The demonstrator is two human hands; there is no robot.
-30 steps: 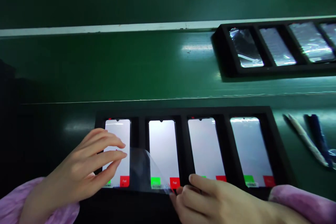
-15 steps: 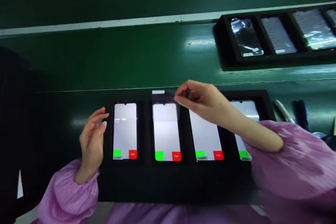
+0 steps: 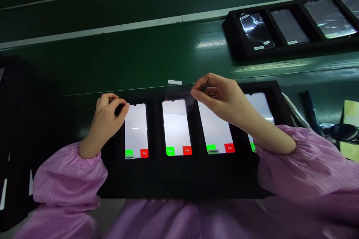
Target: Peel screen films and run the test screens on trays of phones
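My right hand point(image 3: 220, 95) pinches the edge of a clear protective film point(image 3: 178, 92) with a white label strip at its top. The film overlaps the upper part of the second phone point(image 3: 177, 130), whose lit white screen bears green and red Pass and Fail boxes. My left hand point(image 3: 109, 114) has thumb and fingertips pressed together at the top left corner of the leftmost phone point(image 3: 136, 130). What they grip is too small to tell. Two more lit phones, the third phone point(image 3: 217, 134) and the rightmost phone point(image 3: 259, 106), are partly hidden by my right hand and arm.
The phones lie in a black tray point(image 3: 179, 179) on the green bench. A second black tray point(image 3: 241, 50) with several film-covered phones stands back right. Pens point(image 3: 310, 110), a dark round-ended object point(image 3: 343, 132) and yellow paper point(image 3: 350, 110) lie right.
My left hand has moved right and up to the leftmost phone's corner, its fingers closing together. My right hand keeps its pinch on the film, whose labelled end now sits farther above the second phone.
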